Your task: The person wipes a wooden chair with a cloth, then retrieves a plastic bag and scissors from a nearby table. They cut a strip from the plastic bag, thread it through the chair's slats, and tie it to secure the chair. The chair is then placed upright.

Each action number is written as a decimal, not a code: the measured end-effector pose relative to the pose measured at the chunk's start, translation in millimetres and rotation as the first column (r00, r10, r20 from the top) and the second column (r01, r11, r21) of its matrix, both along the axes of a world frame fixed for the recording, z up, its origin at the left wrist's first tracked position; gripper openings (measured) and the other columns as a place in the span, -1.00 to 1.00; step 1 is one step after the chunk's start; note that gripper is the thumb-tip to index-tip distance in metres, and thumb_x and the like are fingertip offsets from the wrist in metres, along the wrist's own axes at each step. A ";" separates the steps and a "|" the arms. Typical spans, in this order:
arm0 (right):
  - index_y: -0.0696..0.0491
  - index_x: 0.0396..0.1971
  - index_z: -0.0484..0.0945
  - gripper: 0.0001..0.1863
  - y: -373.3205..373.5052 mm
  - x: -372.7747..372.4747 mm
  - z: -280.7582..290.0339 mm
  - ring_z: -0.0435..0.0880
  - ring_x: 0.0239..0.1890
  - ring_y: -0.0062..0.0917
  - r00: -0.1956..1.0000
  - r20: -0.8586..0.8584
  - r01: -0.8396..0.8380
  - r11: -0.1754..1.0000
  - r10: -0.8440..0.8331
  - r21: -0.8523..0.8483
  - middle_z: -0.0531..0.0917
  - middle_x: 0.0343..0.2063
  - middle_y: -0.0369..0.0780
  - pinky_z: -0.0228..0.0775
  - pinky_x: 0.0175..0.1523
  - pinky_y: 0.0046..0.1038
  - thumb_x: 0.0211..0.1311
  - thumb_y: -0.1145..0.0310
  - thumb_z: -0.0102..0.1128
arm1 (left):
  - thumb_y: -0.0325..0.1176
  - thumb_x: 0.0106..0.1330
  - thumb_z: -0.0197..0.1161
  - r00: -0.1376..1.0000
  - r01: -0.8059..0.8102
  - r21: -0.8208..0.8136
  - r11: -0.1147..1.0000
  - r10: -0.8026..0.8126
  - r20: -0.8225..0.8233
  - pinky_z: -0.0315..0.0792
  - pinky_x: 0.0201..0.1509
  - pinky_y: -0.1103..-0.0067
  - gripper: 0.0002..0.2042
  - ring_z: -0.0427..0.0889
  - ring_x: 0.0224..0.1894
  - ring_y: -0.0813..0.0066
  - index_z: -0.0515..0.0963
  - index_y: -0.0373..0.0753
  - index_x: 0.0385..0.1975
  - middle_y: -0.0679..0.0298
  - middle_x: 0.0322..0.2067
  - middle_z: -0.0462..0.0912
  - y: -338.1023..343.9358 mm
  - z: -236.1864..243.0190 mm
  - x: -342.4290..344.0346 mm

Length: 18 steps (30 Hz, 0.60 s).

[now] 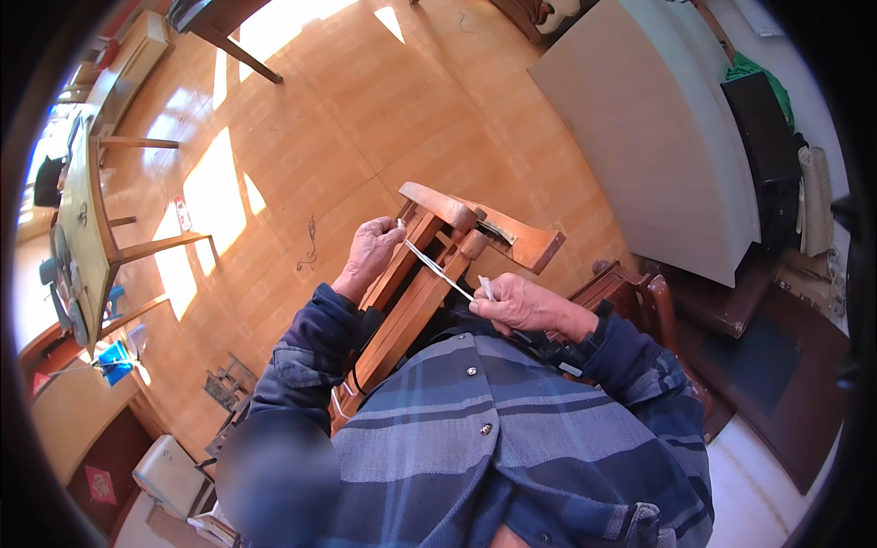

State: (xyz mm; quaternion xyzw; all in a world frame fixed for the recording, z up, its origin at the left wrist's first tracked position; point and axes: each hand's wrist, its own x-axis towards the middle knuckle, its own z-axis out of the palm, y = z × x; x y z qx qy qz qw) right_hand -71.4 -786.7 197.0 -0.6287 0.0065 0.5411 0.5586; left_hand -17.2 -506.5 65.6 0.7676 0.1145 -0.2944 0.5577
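Observation:
A reddish-brown wooden chair frame (429, 274) leans against my body, its curved top rail (438, 203) pointing away from me. A thin white cord (438, 268) runs taut across the frame between my two hands. My left hand (370, 251) pinches one end of the cord at the frame's left side. My right hand (516, 303) pinches the other end just right of the frame, near my chest. I wear a blue plaid jacket (512, 438).
Wooden plank floor (347, 119) with sunlit patches spreads ahead. A large pale board (658, 128) lies at the right, with dark furniture (767, 146) beyond it. A wooden table (87, 228) stands at far left. A dark wooden chair (639, 301) sits by my right elbow.

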 end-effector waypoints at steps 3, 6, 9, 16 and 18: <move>0.07 -0.53 0.47 -0.58 -2.9 -0.9 -1.9 0.51 -0.59 -0.63 0.993 0.106 -0.050 0.999 0.048 0.017 0.49 -0.68 -0.33 0.33 -0.41 -0.50 0.54 0.13 0.14 | -0.28 0.42 0.26 0.995 0.023 -0.052 0.998 -0.028 -0.095 0.35 -0.25 0.55 -0.75 0.42 -0.36 0.61 0.63 -0.38 -0.36 0.39 -0.49 0.51 -5.7 -4.3 -5.5; 0.13 -0.48 0.52 -0.68 -2.2 -0.3 0.7 0.66 -0.24 -0.36 0.770 0.603 -0.190 0.977 0.210 -0.097 0.62 -0.30 -0.18 0.52 -0.15 -0.34 0.44 0.24 0.25 | -0.31 0.42 0.24 0.985 -0.022 -0.108 0.994 0.003 -0.170 0.33 -0.23 0.55 -0.79 0.41 -0.35 0.61 0.62 -0.33 -0.38 0.41 -0.48 0.50 -7.0 -1.3 -6.9; 0.17 -0.49 0.52 -0.75 3.4 -0.3 6.9 0.65 0.08 -0.17 0.474 0.852 -0.199 0.970 0.221 -0.140 0.59 0.09 -0.08 0.57 0.12 -0.22 0.29 0.36 0.35 | -0.31 0.42 0.25 0.985 -0.048 -0.161 0.986 0.019 -0.174 0.28 -0.24 0.55 -0.81 0.37 -0.37 0.61 0.59 -0.28 -0.40 0.43 -0.49 0.45 -5.8 1.9 -7.4; 0.17 -0.07 0.60 -0.73 11.9 13.1 6.7 0.64 0.19 -0.20 0.352 0.880 -0.331 0.922 0.318 -0.201 0.60 0.21 -0.06 0.55 0.25 -0.27 0.22 0.50 0.27 | -0.26 0.45 0.24 0.976 -0.061 -0.168 0.984 0.024 -0.216 0.28 -0.25 0.54 -0.78 0.37 -0.36 0.62 0.58 -0.27 -0.39 0.43 -0.48 0.45 -3.4 9.4 -12.6; 0.18 0.01 0.59 -0.65 11.7 15.6 4.7 0.64 0.19 -0.21 0.332 0.877 -0.351 0.909 0.347 -0.226 0.61 0.19 -0.06 0.54 0.27 -0.28 0.20 0.54 0.24 | -0.25 0.45 0.23 0.982 -0.040 -0.171 0.984 0.007 -0.188 0.28 -0.26 0.54 -0.77 0.36 -0.37 0.62 0.57 -0.27 -0.39 0.42 -0.48 0.45 -4.1 12.1 -12.4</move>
